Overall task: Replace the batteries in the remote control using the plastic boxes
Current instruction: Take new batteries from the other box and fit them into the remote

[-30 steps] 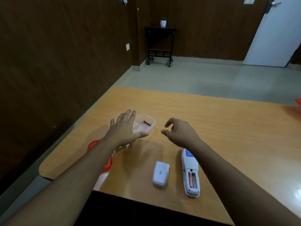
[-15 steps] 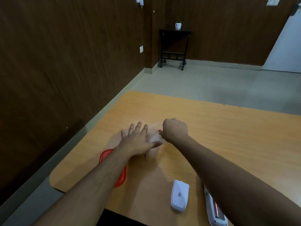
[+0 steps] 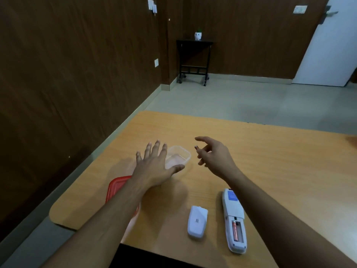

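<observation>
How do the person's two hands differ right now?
The left hand is spread flat, fingers open, beside the clear box, holding nothing; the right hand is curled, pinching a small battery. The left hand sits low over the table; the right is raised, clear of the box. Both are bare.

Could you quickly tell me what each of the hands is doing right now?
Left hand: open, fingers spread, resting against the clear plastic box.
Right hand: closed on a battery, pinched in its fingertips above the table.
</observation>
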